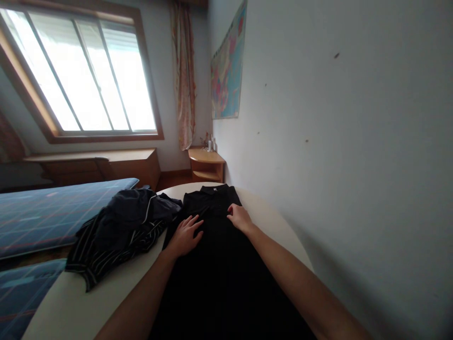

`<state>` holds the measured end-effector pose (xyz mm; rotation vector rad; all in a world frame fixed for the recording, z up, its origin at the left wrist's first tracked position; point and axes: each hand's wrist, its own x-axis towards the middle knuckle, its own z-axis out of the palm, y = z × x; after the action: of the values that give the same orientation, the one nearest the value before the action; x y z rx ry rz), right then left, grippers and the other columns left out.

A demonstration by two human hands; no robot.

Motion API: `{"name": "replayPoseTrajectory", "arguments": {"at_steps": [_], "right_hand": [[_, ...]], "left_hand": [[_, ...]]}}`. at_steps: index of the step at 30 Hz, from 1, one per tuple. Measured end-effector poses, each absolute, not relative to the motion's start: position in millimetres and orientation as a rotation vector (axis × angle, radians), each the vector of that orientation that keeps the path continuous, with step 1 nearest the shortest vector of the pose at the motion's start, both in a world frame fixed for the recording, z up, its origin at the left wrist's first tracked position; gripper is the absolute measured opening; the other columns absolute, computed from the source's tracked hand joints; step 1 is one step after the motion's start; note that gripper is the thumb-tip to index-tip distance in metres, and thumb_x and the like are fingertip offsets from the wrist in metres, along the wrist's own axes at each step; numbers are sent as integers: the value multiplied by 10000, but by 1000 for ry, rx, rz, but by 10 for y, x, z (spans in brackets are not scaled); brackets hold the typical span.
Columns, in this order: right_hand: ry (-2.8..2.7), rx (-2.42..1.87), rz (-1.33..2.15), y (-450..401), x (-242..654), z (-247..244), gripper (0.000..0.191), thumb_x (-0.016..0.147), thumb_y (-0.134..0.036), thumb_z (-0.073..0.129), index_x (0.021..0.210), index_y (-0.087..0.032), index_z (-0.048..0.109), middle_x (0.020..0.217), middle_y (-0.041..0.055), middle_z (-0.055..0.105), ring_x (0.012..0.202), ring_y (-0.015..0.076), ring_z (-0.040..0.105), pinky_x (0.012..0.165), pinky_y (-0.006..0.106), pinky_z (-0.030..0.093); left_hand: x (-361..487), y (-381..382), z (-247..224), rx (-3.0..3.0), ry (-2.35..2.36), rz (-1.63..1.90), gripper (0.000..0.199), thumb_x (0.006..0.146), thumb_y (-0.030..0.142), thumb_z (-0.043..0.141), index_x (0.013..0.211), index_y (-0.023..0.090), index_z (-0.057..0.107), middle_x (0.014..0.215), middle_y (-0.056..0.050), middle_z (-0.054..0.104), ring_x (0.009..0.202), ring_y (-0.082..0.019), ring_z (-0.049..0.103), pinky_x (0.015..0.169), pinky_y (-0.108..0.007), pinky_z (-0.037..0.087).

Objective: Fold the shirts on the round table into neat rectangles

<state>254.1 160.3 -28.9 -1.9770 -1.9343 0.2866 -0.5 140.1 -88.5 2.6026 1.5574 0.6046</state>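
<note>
A black collared garment (219, 255) is spread on a pale round table (283, 226), its collar at the far edge. My left hand (186, 236) rests on the garment's left part with its fingers apart. On the right side, near the shoulder, my right hand (239, 217) has thumb and fingers bent towards each other at the cloth; whether fabric is pinched between them is too small to make out. Left of the garment lies a heap of dark clothes (123, 226), some with white stripes.
Blue plaid mattresses (53, 212) lie at the left, beside the table. A white wall (336, 165) runs close along the right. Behind are a wooden desk (134, 163), a corner shelf (207, 157) with small items, and a window.
</note>
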Motion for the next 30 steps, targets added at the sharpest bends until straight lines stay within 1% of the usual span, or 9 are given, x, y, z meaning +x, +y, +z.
{"name": "replayPoseTrajectory", "arguments": {"at_steps": [2, 6, 12, 16, 20, 22, 25, 28, 30], "right_hand": [[-1922, -2034, 253, 1578, 2530, -277, 234, 890, -290, 658, 1106, -201, 663, 1078, 108, 727, 1011, 238, 685, 824, 309, 486], [-1907, -2107, 241, 1586, 2516, -218, 207, 910, -353, 621, 989, -177, 694, 1039, 156, 732, 1000, 291, 697, 796, 344, 498], [-1867, -2037, 249, 1636, 2480, -182, 316, 1010, -419, 444, 1108, -203, 654, 1092, 114, 728, 1027, 250, 688, 818, 319, 488], [-1976, -1958, 363, 1611, 2485, -247, 230, 948, -342, 574, 1102, -213, 686, 1065, 65, 750, 1011, 200, 693, 836, 260, 483], [-2077, -1921, 415, 1547, 2526, -270, 308, 910, -320, 604, 1183, -200, 683, 1050, 54, 757, 1002, 192, 695, 844, 247, 489], [-2118, -1928, 408, 1498, 2546, -257, 326, 892, -335, 617, 1177, -196, 694, 1067, 68, 749, 1010, 212, 690, 858, 267, 493], [-2173, -1943, 353, 1384, 2539, -246, 380, 866, -358, 640, 1198, -180, 694, 1207, 124, 688, 1121, 267, 637, 953, 328, 471], [-2205, -1971, 283, 1244, 2479, -284, 478, 863, -409, 636, 1267, -154, 658, 1373, 191, 567, 1277, 358, 510, 1042, 439, 419], [-2214, -2009, 255, 1180, 2431, -335, 534, 889, -450, 594, 1337, -159, 607, 1450, 201, 499, 1347, 388, 428, 1065, 491, 392]], "left_hand": [[-4, 1395, -881, 2600, 1551, 612, 486, 938, 376, 538, 1395, 218, 592, 1548, -94, 443, 1455, -334, 352, 1190, -517, 286], [-5, 1391, -878, 2608, 1550, 612, 498, 932, 391, 554, 1399, 222, 587, 1549, -92, 442, 1457, -335, 349, 1191, -517, 285], [2, 1390, -858, 2631, 1572, 558, 503, 941, 395, 537, 1413, 224, 574, 1554, -91, 435, 1458, -331, 347, 1188, -518, 288], [-4, 1383, -847, 2627, 1581, 531, 510, 947, 403, 523, 1425, 229, 562, 1561, -90, 425, 1464, -333, 335, 1192, -516, 277], [8, 1355, -840, 2621, 1575, 516, 536, 943, 452, 532, 1449, 275, 532, 1587, -79, 384, 1481, -342, 296, 1193, -532, 252], [39, 1332, -839, 2615, 1598, 493, 548, 936, 476, 541, 1453, 292, 524, 1595, -72, 370, 1494, -358, 254, 1197, -550, 221], [108, 1299, -847, 2604, 1671, 454, 558, 941, 478, 526, 1457, 266, 514, 1597, -90, 364, 1507, -368, 204, 1200, -561, 182], [162, 1295, -865, 2598, 1710, 420, 576, 961, 501, 483, 1483, 256, 479, 1610, -110, 333, 1505, -365, 216, 1196, -566, 173], [173, 1318, -879, 2599, 1711, 406, 588, 969, 534, 459, 1496, 272, 460, 1616, -108, 319, 1502, -368, 222, 1191, -570, 176]]}}
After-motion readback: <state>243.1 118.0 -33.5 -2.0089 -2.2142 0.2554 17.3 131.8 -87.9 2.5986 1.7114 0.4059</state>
